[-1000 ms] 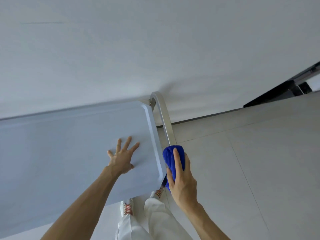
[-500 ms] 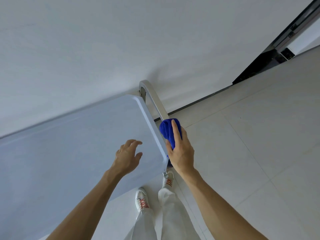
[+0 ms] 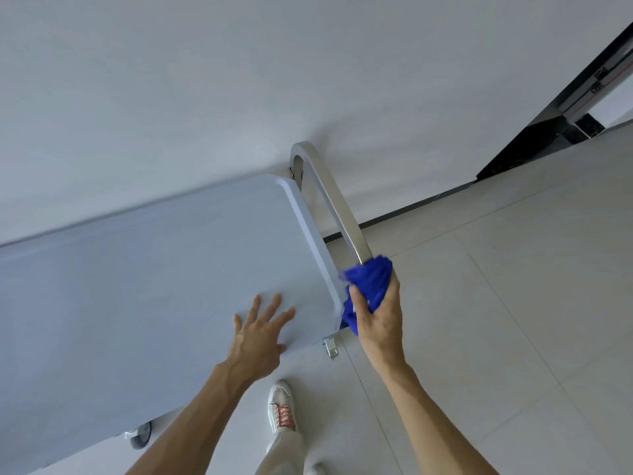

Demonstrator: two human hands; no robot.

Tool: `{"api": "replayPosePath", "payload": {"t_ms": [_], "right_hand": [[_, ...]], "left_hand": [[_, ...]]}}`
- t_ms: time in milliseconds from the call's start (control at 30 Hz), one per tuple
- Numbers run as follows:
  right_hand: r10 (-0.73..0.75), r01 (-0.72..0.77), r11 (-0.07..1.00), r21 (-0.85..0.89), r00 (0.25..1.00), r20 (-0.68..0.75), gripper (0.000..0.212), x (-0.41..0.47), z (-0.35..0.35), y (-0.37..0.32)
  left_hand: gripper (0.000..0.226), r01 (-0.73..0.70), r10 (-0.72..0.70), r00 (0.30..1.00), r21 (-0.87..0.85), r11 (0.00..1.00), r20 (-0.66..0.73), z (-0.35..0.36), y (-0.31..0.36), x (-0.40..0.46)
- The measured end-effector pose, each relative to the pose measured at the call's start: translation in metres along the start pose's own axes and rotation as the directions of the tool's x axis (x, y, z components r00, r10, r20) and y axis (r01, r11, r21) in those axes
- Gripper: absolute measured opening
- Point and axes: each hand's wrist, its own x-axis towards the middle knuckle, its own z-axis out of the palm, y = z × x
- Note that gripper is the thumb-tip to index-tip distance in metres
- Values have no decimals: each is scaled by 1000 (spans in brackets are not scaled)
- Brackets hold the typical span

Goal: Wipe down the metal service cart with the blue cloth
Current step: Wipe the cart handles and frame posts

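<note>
white wall (image 3: pixel 239 80), pale tiled floor (image 3: pixel 513 303), cart (image 3: pixel 137 286) top bare; left hand (image 3: pixel 257 332) flat, fingers apart; right hand (image 3: pixel 380 313) fingers clamped on blue cloth (image 3: pixel 371 282) at handle (image 3: pixel 334 200)

Left hand (image 3: pixel 257 332) flat on cart top (image 3: pixel 144 286), near its right edge. Handle (image 3: pixel 337 204) just right of that edge. Right hand (image 3: pixel 378 318) and cloth (image 3: pixel 368 286) at handle's near end. Wall (image 3: pixel 239 80) behind, shoe (image 3: pixel 282 407) on floor (image 3: pixel 513 303) below.

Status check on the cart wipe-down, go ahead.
Right hand gripping blue cloth around cart handle. Left hand open, flat on cart top. Nothing in the way.
</note>
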Motion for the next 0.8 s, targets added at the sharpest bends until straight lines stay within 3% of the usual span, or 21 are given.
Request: {"api": "replayPosePath", "payload": {"t_ms": [133,233,400,500,600,800], "right_hand": [[-282,262,934,-243,958,-51,56,23,11,-14],[-371,333,880,-338,927,-51,67,16,12,13],[-225,229,961,-156,973,43,77,-12,1,56],[-158,177,973,-145,978,136,53,-24,-16,59],[-36,71,976,-204,985,169,36,-33,-33,48],[69,-47,987,-152,988,140,30,-71,-32,2]], "left_hand": [[73,-6,6,1000,-26,1000,-8,4,-4,2],[74,-24,23,999,-32,999,-42,9,-9,5],[60,-60,29,974,-135,989,-224,26,-14,-11],[51,-23,-19,952,-136,990,-304,43,-10,-39],[45,-68,-26,931,-242,968,-364,55,-10,-80],[35,-113,-123,859,-417,902,-497,38,-33,-172]]}}
